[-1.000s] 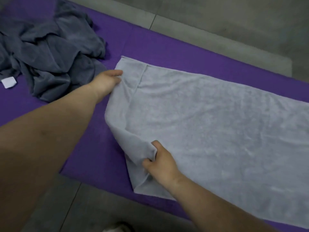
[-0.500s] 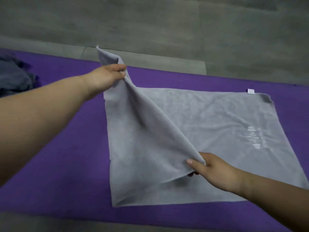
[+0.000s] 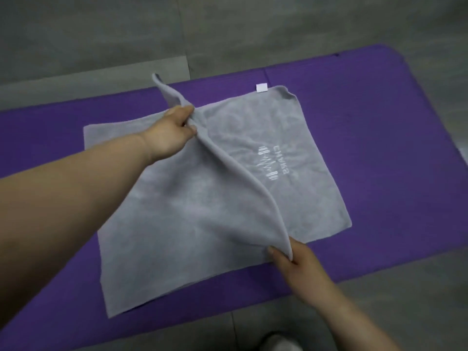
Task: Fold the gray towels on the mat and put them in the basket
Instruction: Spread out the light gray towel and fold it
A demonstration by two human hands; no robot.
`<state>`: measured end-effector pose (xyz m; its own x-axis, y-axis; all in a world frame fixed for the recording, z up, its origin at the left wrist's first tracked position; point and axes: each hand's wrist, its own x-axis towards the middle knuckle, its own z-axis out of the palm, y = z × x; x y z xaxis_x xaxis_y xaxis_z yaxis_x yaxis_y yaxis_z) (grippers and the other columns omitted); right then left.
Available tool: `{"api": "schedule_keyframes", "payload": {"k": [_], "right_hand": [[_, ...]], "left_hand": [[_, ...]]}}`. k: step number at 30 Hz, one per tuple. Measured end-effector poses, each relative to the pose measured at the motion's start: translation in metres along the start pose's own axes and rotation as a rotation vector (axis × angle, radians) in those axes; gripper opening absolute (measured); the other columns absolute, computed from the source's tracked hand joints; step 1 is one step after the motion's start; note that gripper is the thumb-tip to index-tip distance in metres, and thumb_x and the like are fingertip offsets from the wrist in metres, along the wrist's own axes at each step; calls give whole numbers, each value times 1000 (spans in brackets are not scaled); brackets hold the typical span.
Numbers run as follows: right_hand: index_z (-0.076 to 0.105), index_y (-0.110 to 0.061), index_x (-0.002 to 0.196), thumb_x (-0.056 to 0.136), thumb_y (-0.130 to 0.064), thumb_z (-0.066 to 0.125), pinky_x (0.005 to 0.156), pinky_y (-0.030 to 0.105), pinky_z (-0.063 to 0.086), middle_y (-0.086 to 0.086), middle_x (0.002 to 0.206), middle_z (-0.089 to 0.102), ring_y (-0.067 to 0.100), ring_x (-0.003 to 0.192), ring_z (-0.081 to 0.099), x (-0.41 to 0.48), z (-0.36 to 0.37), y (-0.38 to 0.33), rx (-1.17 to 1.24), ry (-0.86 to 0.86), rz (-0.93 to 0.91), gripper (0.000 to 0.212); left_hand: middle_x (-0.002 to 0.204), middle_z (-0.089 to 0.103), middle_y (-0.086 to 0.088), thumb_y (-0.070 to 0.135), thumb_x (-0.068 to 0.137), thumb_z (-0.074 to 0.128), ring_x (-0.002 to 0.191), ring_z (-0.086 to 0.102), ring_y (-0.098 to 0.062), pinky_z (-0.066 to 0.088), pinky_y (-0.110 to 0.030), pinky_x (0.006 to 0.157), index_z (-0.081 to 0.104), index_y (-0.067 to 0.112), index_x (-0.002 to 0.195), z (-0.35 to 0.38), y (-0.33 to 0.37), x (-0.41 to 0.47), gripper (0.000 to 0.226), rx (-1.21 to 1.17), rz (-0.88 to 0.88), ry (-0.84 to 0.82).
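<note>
On the purple mat (image 3: 367,110) a light gray towel (image 3: 177,211) lies spread, its right part flat and showing pale lettering (image 3: 273,163), with a small white tag (image 3: 262,87) on the far edge. One edge of the towel is raised off the mat and folded partway over toward the right. The left hand (image 3: 172,133) pinches the far corner of that edge between thumb and curled fingers. The right hand (image 3: 296,259) pinches the near corner the same way.

The cloth sags in a soft curve between the two grips, so it looks light, limp and plush (it will likely cling to itself rather than slide). It should not hold its shape unsupported. The two corners seem the right places to hold, spread well apart so the edge stays taut and lands square on the right edge. No basket is in view.
</note>
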<state>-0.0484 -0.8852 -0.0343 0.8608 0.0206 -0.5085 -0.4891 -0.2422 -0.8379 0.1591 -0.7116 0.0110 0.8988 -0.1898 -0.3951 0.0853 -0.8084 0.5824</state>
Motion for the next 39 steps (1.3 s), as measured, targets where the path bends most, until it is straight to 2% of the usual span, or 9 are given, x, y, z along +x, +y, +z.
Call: {"api": "schedule_keyframes", "payload": {"k": [4,9,14,20,22,26,29,32,39], "right_hand": [[58,-25,79,92,0,43,64,16,54,-6,80,62,8,77,59,15,-24,24,305,277,123,32],[57,-14,74,92,4,40,49,14,52,4,70,53,-2,52,59,32,-54,44,468,374,185,31],[57,-9,79,90,2,41,54,21,56,12,81,57,22,69,58,38,-88,64,526,564,260,22],[58,-8,99,89,-4,49,53,17,51,0,74,56,16,66,53,51,-103,90,288,645,357,14],[62,-6,92,88,-5,51,63,29,49,0,68,55,20,67,50,52,-103,94,168,652,357,11],[57,-14,69,88,-8,52,56,17,39,8,76,58,18,68,47,57,-103,94,-21,705,316,20],[63,-5,102,86,-11,55,77,22,33,14,109,57,16,89,46,62,-103,96,-140,738,307,19],[54,-3,112,85,-16,58,79,30,37,5,104,44,25,95,50,67,-102,92,-247,720,362,30],[39,-17,65,88,-17,55,73,32,35,10,87,51,22,84,45,64,-106,86,-326,667,378,28]], "left_hand": [[155,13,-4,15,97,36,141,17,-18,13,-14,103,18,11,145,30,23,29,51,2,79,10],[154,17,-3,15,97,34,140,19,-16,12,-11,101,20,11,144,58,57,70,49,21,194,17],[155,12,-2,24,96,39,142,17,-17,12,-18,108,13,16,146,97,102,90,56,72,318,-142],[156,5,-2,40,88,51,144,6,-15,11,-32,118,5,24,146,127,63,89,76,288,276,-352],[156,8,-4,42,88,50,144,10,-17,13,-30,116,9,22,146,124,38,79,74,466,338,-351],[156,8,-9,61,78,34,144,13,-21,14,-28,114,15,20,145,108,-12,54,81,626,334,-345],[155,10,-10,71,64,26,143,16,-23,16,-33,117,18,21,145,92,-52,34,95,633,264,-301],[154,14,-13,75,48,11,142,18,-26,16,-35,116,20,20,144,78,-90,13,112,646,183,-268],[156,-6,-7,98,19,-1,144,-2,-23,4,-35,117,-4,25,145,75,-132,-33,146,644,22,-324]]}}
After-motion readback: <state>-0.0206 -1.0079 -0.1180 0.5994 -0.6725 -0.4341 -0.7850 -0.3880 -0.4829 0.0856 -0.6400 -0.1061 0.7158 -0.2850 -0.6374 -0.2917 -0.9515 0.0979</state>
